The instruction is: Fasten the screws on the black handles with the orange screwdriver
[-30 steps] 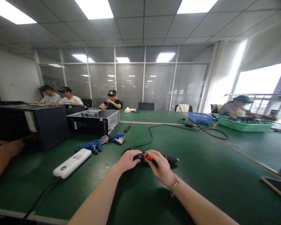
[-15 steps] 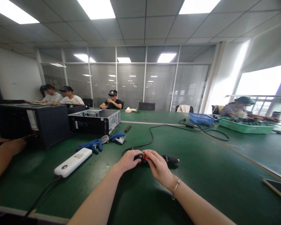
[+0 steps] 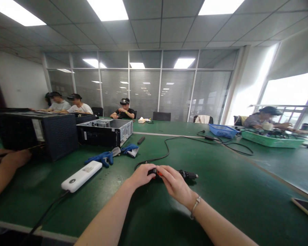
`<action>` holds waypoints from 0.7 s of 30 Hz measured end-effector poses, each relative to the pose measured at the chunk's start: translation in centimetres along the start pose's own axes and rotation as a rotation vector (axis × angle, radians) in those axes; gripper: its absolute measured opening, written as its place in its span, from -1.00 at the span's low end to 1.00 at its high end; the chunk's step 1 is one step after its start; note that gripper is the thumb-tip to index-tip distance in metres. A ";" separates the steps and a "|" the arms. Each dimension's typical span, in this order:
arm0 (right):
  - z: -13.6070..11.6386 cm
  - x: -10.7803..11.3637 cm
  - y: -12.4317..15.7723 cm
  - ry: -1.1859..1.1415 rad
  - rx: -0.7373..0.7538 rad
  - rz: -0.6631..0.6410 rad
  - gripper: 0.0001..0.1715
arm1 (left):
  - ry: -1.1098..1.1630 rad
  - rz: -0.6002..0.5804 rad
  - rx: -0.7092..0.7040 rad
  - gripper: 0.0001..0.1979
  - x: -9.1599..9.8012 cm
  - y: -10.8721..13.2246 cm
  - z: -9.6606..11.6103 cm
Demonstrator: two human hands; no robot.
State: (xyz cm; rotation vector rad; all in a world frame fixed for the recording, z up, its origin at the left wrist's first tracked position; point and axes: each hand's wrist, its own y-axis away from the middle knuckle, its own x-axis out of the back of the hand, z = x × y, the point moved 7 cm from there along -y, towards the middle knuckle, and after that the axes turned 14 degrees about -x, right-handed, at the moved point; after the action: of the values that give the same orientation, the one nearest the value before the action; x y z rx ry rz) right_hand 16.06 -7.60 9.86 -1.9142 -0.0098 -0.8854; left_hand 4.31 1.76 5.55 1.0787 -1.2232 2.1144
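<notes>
A black corded electric screwdriver (image 3: 188, 175) lies sideways on the green table, its metal tip pointing right. My left hand (image 3: 142, 176) is closed round its rear end, where the cord comes out. My right hand (image 3: 176, 182), with a bracelet at the wrist, has its fingers together and bent over the middle of the screwdriver, against an orange part (image 3: 159, 173). Both hands' fingertips nearly meet there. The underside of the tool and part of its body are hidden by my fingers.
Left of my hands lie a white power strip (image 3: 82, 176) and blue gloves (image 3: 100, 159). Black computer cases (image 3: 63, 136) stand beyond, with another person's hands (image 3: 12, 160) at one. A blue basket (image 3: 222, 131) and a green basket (image 3: 272, 139) sit at the right. Several people sit around the table.
The view has shifted slightly. My right fingers have slid a little and now cover more of the orange part. My left hand stays in place on the screwdriver.
</notes>
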 end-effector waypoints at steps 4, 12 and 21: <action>0.0 0.2 0.0 0.038 -0.030 0.030 -0.40 | -0.011 -0.008 0.003 -0.72 0.1 0.0 0.2; 0.9 0.9 0.0 0.081 -0.102 0.159 -0.50 | -0.029 -0.035 0.036 -0.69 0.1 0.1 0.1; -0.9 0.1 -0.6 0.046 -0.077 -0.003 -0.48 | -0.006 0.012 0.015 -0.68 0.1 0.2 0.2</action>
State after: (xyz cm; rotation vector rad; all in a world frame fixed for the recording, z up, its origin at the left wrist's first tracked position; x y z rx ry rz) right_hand 15.41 -8.08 10.59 -1.9649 0.0499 -0.9439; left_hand 4.22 1.50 5.63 1.0871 -1.2212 2.1335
